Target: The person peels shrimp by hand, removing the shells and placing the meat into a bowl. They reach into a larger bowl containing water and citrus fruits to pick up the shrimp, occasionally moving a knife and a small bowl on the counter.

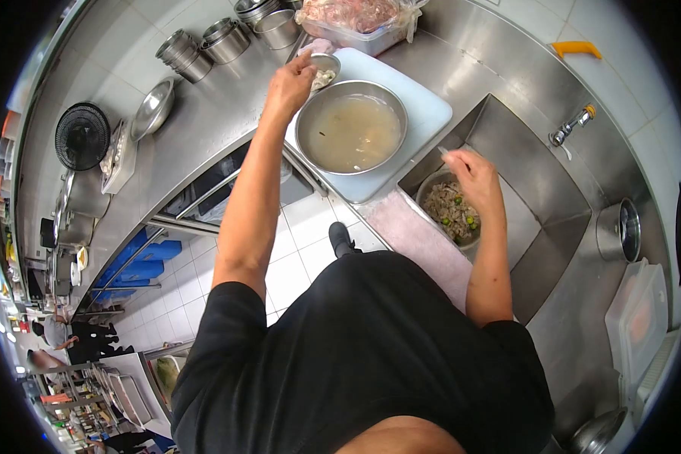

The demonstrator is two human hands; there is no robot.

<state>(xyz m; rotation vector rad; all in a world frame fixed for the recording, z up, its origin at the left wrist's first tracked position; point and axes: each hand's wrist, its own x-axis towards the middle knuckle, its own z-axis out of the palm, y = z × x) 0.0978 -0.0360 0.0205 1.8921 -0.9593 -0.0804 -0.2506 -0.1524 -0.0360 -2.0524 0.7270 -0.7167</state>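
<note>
My left hand [289, 85] is over the left edge of a small metal bowl [334, 62], its fingers bent together. Pale whitish pieces [324, 79] lie in that bowl; what the fingers hold, if anything, is hidden. A large metal bowl [303, 148] of cloudy, yellowish liquid stands on a pale blue cutting board [431, 113]. Over the sink, my right hand [475, 180] pinches a small, pale, translucent piece [443, 150]. Below it is a round container [467, 244] filled with greyish-brown scraps and a few green bits, partly covered by my hand.
A pink towel [416, 233] lies along the edge of the steel sink [541, 170]. Behind the board is a plastic tub [371, 41] with bagged reddish meat. Stacked metal pots [225, 41] line the left counter. A tap [571, 127] juts from the right wall.
</note>
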